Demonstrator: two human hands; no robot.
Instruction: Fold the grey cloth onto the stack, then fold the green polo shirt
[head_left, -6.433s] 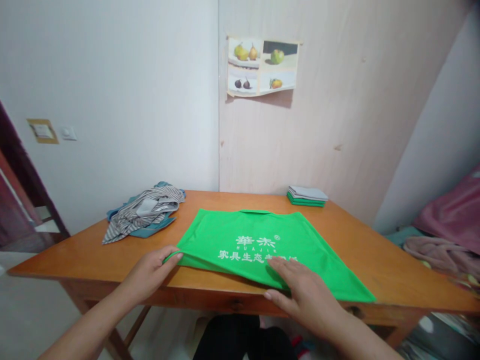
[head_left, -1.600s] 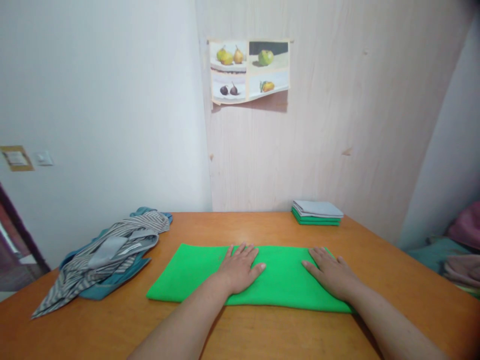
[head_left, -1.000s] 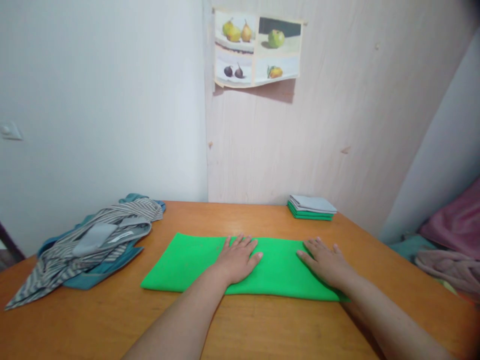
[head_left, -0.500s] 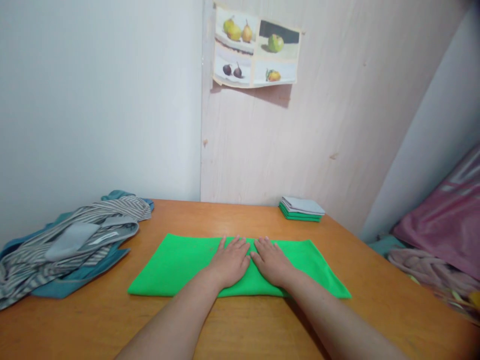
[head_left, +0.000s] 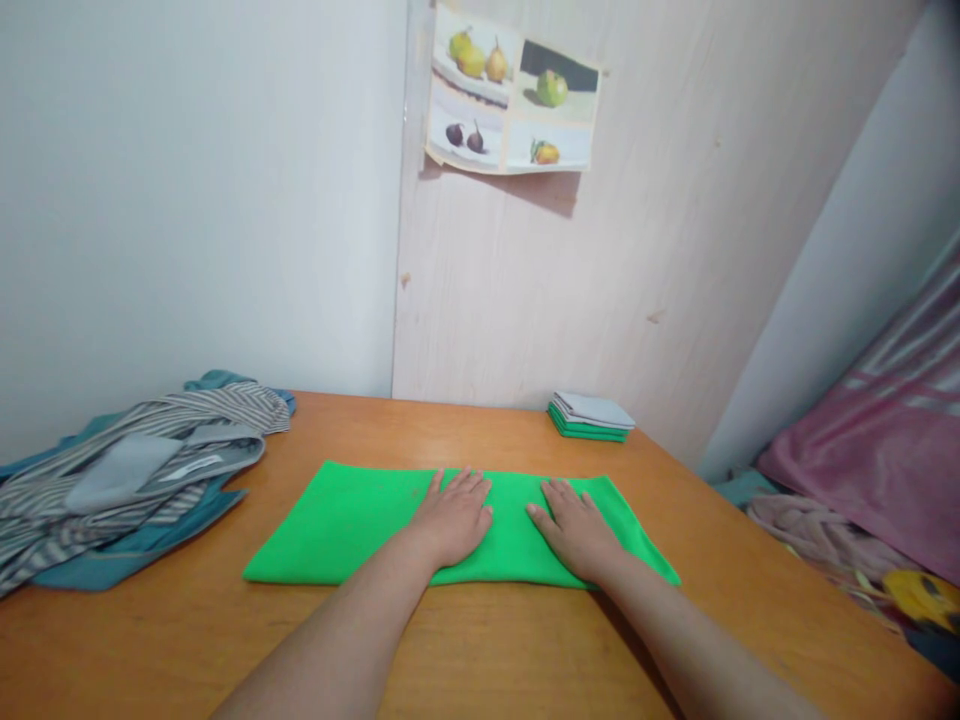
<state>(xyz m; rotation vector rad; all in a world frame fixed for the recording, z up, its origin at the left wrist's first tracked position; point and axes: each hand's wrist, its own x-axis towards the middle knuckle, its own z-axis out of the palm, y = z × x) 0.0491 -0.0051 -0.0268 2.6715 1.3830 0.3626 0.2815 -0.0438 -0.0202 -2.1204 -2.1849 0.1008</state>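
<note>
A bright green cloth bag (head_left: 345, 525), folded into a long flat strip, lies across the middle of the wooden table (head_left: 465, 660). My left hand (head_left: 454, 515) rests palm down on its middle, fingers stretched out flat. My right hand (head_left: 574, 525) lies flat on the strip's right part, fingers spread, a small gap away from the left hand. Neither hand holds anything.
A heap of striped grey and blue cloth (head_left: 135, 475) lies at the table's left. A small stack of folded grey and green cloths (head_left: 592, 415) sits at the back near the wall. Pink and grey bedding (head_left: 870, 480) lies beyond the table's right edge. A fruit picture (head_left: 514, 95) hangs above.
Since 6.4 s ago the green bag went from spread open to folded in a strip. My right hand slid left to meet the left hand, then moved slightly right again.
</note>
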